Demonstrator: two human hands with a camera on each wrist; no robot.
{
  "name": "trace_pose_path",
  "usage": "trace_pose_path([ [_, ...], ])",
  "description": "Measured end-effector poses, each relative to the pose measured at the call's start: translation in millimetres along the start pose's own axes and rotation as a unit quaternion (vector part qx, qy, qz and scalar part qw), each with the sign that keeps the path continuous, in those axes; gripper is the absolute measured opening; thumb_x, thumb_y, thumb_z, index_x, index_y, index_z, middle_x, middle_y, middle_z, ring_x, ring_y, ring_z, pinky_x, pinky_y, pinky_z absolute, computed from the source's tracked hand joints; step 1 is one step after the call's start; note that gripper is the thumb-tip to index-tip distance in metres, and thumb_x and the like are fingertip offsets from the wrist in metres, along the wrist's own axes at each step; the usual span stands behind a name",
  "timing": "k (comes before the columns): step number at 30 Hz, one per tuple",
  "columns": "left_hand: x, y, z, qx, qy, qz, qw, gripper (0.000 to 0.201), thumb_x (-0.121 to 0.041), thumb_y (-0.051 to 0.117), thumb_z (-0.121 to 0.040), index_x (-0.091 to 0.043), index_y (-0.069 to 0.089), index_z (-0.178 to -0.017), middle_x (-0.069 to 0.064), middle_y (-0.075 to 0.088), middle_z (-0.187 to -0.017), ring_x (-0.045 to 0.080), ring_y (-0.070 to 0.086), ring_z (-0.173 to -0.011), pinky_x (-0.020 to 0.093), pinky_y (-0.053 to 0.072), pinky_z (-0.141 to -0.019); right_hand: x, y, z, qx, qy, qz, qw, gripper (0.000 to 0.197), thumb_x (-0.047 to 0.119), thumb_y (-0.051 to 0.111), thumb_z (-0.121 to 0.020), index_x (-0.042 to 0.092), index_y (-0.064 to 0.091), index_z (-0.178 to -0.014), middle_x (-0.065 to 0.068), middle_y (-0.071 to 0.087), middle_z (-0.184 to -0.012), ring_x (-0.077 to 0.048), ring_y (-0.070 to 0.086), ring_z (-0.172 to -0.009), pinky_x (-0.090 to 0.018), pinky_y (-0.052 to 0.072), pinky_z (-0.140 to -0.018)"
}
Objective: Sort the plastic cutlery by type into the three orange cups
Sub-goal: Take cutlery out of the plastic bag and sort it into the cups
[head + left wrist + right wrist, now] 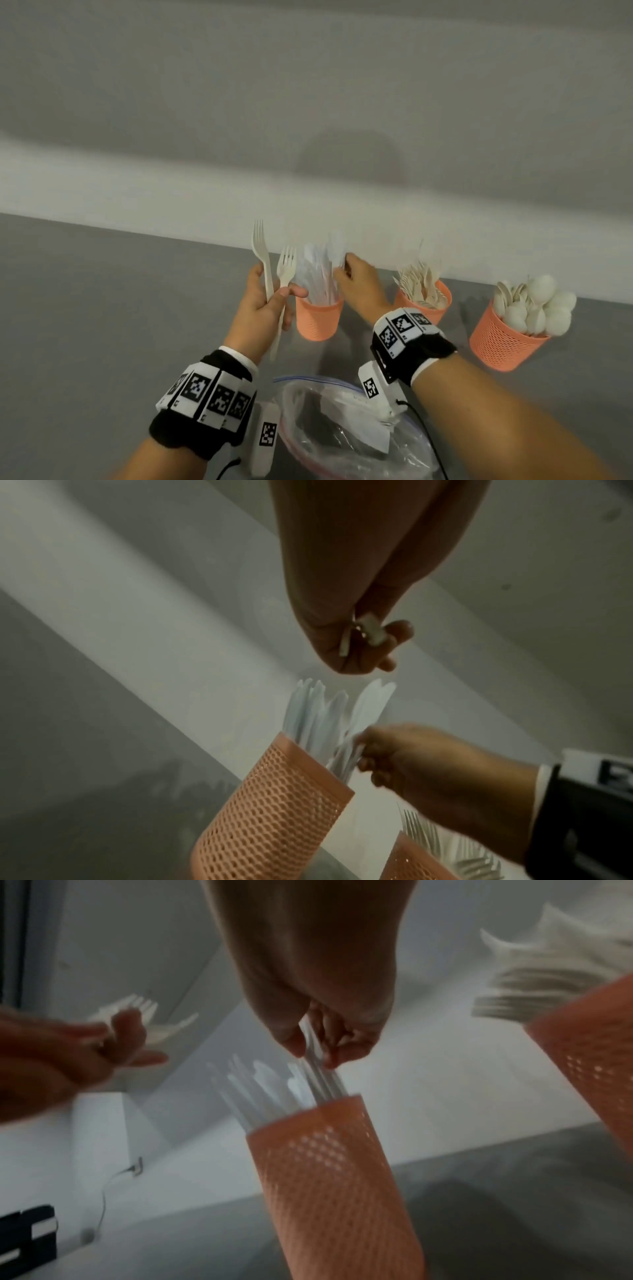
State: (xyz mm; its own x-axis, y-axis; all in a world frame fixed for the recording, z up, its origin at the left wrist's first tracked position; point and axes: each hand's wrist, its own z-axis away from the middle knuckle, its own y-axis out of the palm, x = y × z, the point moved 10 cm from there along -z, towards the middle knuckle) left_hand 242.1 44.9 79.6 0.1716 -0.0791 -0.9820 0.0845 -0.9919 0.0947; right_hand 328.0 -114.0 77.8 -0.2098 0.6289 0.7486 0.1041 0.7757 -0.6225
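Observation:
Three orange mesh cups stand along the table's far edge. The left cup [318, 320] holds white knives [317, 274], the middle cup [430, 303] holds forks, and the right cup [501, 337] holds spoons [537, 305]. My left hand [270, 301] grips two cream forks [265, 263] upright, just left of the knife cup. My right hand [356, 281] pinches a few knives [320, 1069] that stand in the knife cup [329, 1172]; that pinch also shows beside the cup [270, 813] in the left wrist view.
A clear zip bag [346, 425] lies on the grey table [120, 308] at the near edge between my forearms. A white wall rises directly behind the cups. Both wrists carry black bands with marker tags.

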Motion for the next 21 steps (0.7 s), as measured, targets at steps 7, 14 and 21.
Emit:
trace_pose_path([
  [7, 15.5, 10.1, -0.8, 0.034, -0.063, 0.09, 0.993, 0.022, -0.007, 0.038, -0.097, -0.011, 0.059, -0.1, 0.001, 0.067, -0.07, 0.009, 0.046, -0.044, 0.02, 0.041, -0.047, -6.9, 25.4, 2.9, 0.097, -0.014, 0.159, 0.982, 0.043, 0.018, 0.054, -0.085, 0.007, 0.051, -0.126, -0.012, 0.045, -0.126, -0.03, 0.036, -0.12, -0.034, 0.033, -0.101],
  [14, 8.8, 58.3, 3.2, 0.103, -0.095, 0.141, 0.98, 0.018, -0.009, 0.037, -0.097, -0.002, 0.053, -0.094, -0.001, 0.044, -0.058, 0.008, 0.037, -0.043, 0.02, 0.034, -0.046, 36.6, -22.7, 48.2, 0.138, 0.011, -0.114, 0.984, 0.034, 0.029, 0.041, -0.098, 0.008, 0.067, -0.106, 0.004, 0.059, -0.089, -0.007, 0.058, -0.085, -0.006, 0.04, -0.069],
  [21, 1.1, 137.4, 21.1, 0.267, -0.094, -0.04, 0.958, 0.023, 0.004, 0.042, -0.085, -0.008, 0.055, -0.07, 0.007, 0.051, -0.055, 0.005, 0.049, -0.044, 0.013, 0.04, -0.047, 29.6, -55.4, 73.1, 0.119, -0.024, -0.063, 0.991, 0.023, 0.031, 0.054, -0.092, 0.015, 0.066, -0.102, -0.003, 0.047, -0.1, -0.004, 0.052, -0.065, -0.022, 0.049, -0.071],
])
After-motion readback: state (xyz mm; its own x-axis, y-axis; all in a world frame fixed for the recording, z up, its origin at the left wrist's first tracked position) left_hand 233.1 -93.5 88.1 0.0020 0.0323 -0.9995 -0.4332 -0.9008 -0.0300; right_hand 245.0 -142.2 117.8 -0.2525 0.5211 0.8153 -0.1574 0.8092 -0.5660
